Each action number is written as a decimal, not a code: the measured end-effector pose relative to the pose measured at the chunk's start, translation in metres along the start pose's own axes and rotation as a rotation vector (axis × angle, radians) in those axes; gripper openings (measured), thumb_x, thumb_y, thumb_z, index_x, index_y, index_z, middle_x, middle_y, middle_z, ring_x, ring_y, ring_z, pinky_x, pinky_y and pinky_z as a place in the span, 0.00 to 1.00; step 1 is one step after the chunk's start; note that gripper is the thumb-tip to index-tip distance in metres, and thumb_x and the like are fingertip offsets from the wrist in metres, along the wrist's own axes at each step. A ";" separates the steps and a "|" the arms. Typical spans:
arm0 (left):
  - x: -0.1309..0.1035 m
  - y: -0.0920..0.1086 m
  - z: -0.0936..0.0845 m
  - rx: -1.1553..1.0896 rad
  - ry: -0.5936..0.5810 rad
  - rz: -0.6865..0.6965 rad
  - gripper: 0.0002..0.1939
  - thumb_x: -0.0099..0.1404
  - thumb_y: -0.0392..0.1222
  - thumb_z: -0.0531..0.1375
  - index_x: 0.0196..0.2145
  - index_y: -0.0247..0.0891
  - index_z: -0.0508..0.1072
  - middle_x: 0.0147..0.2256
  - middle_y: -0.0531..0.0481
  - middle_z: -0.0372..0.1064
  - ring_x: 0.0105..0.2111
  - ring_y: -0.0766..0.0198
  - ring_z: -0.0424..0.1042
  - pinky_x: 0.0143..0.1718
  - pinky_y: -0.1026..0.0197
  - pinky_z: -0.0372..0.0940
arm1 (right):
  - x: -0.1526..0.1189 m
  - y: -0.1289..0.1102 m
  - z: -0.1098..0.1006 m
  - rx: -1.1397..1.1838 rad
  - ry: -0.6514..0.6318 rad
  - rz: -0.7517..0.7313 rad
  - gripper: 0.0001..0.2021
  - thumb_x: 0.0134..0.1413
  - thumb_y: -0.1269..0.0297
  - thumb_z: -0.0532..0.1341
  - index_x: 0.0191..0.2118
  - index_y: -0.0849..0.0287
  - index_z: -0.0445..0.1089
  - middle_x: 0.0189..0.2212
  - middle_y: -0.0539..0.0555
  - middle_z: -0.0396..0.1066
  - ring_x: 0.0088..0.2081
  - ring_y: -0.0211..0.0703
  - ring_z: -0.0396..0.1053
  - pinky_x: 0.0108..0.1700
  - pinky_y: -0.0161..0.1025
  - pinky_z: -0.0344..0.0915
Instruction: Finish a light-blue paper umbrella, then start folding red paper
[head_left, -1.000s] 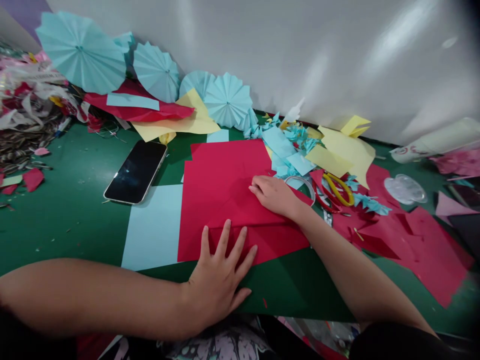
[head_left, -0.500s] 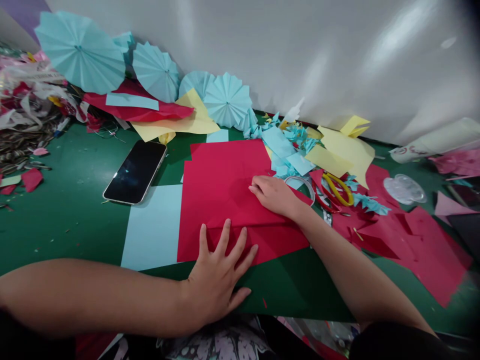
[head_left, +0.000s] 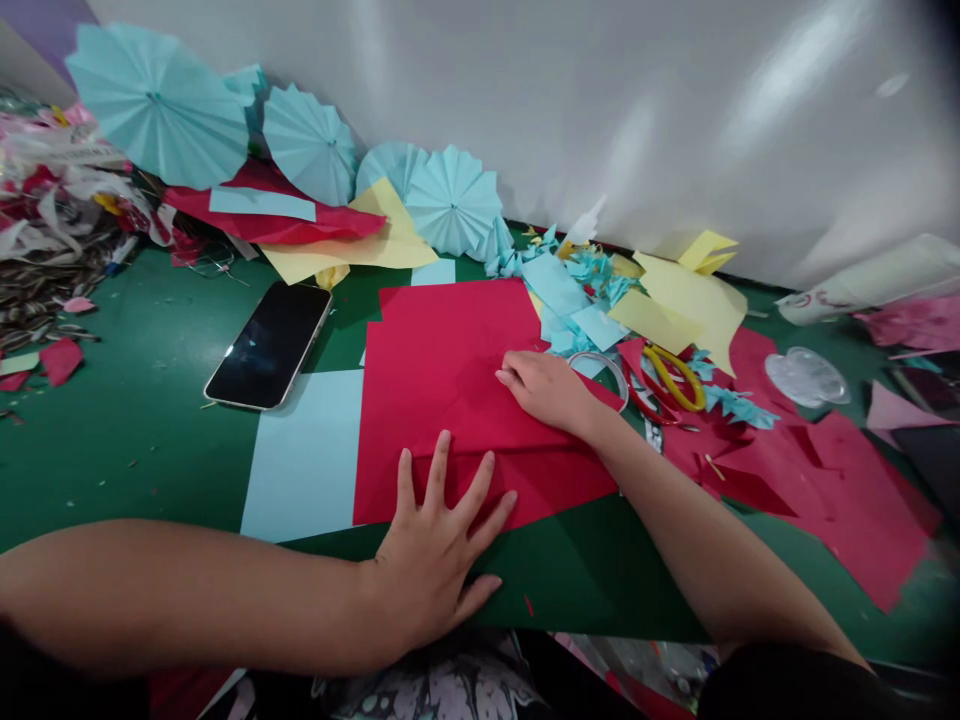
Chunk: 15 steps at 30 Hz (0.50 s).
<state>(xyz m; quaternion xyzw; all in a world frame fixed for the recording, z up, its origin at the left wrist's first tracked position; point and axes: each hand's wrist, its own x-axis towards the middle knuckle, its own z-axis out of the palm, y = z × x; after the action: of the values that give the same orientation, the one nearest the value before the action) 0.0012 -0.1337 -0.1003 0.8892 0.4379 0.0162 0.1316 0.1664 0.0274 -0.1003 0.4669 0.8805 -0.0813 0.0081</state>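
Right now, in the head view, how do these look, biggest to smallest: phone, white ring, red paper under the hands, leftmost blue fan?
1. Red paper
2. Leftmost blue fan
3. Phone
4. White ring

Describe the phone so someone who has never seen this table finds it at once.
On the green table, find the red paper touched by the left hand and right hand. Left of it lies the phone, one corner over a pale blue sheet. Its dark, glossy screen stands out from those matte papers.
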 end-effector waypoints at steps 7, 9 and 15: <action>0.001 0.000 0.001 0.015 0.019 0.000 0.32 0.62 0.60 0.44 0.61 0.47 0.50 0.63 0.41 0.41 0.58 0.22 0.32 0.47 0.20 0.39 | 0.000 0.000 0.002 -0.004 0.012 0.008 0.09 0.59 0.65 0.49 0.30 0.60 0.61 0.29 0.54 0.69 0.32 0.41 0.66 0.32 0.36 0.52; 0.001 0.000 0.001 0.022 0.026 0.002 0.32 0.62 0.60 0.44 0.61 0.47 0.51 0.62 0.41 0.42 0.57 0.21 0.33 0.47 0.20 0.39 | 0.001 0.001 0.002 -0.009 0.015 0.009 0.09 0.59 0.65 0.49 0.30 0.60 0.61 0.29 0.55 0.70 0.32 0.42 0.66 0.32 0.36 0.52; 0.002 0.000 0.000 0.033 0.019 0.001 0.32 0.61 0.61 0.45 0.60 0.49 0.52 0.62 0.41 0.42 0.57 0.20 0.34 0.47 0.20 0.41 | 0.001 0.001 0.001 -0.011 0.004 0.012 0.09 0.59 0.65 0.49 0.30 0.60 0.61 0.29 0.55 0.70 0.32 0.41 0.66 0.32 0.36 0.51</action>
<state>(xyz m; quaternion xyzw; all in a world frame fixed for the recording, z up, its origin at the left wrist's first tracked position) 0.0025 -0.1321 -0.1007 0.8913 0.4387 0.0176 0.1127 0.1664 0.0282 -0.1016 0.4723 0.8782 -0.0753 0.0093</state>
